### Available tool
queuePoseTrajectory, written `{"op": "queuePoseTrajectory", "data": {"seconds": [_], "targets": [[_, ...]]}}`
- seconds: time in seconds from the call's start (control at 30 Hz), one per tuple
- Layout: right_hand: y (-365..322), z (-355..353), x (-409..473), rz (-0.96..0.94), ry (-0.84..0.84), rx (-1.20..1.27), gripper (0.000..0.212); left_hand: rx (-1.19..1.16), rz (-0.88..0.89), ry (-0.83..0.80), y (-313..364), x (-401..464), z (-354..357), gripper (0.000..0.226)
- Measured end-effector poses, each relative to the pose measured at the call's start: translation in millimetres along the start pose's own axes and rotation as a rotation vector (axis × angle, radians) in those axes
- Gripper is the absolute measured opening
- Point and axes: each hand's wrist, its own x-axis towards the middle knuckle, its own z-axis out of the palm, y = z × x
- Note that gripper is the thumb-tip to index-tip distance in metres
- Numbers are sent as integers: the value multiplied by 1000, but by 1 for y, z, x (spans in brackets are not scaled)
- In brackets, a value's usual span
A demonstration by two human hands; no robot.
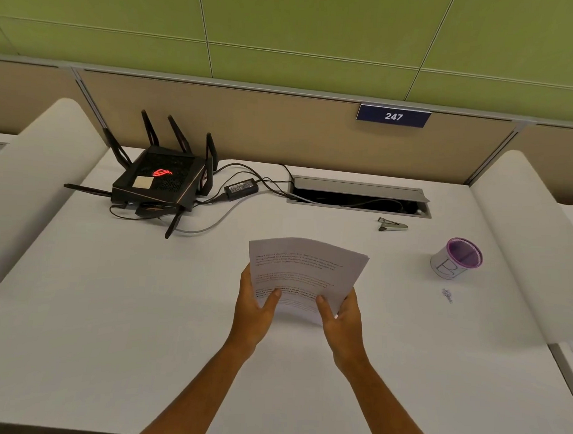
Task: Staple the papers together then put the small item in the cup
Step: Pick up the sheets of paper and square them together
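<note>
White desk [113,308]; both hands grip curved papers [304,269]

Both bare forearms reach forward from the lower edge of the view and converge toward each other. The left hand [254,308] grips the left lower edge of the papers [304,269], thumb on top, fingers underneath. The right hand [341,319] mirrors it on the right lower edge, thumb pressed on the top sheet. The wrists are straight, well apart.
</note>
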Motion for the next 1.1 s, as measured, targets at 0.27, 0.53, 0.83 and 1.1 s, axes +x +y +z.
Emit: {"op": "queuePoseTrajectory", "data": {"seconds": [0.27,0.53,0.83,1.1], "targets": [[3,4,3,20,-7,-18,47,-14,2,38,0,2,-2,65],[11,1,8,46,-23,-83,27,-41,-59,58,-3,5,-6,28],[0,-41,25,153,-198,-1,22,-287,-173,181,3,12,-30,12],[7,-20,5,283,-157,385,35,-585,-267,192,8,-2,-21,26]]}}
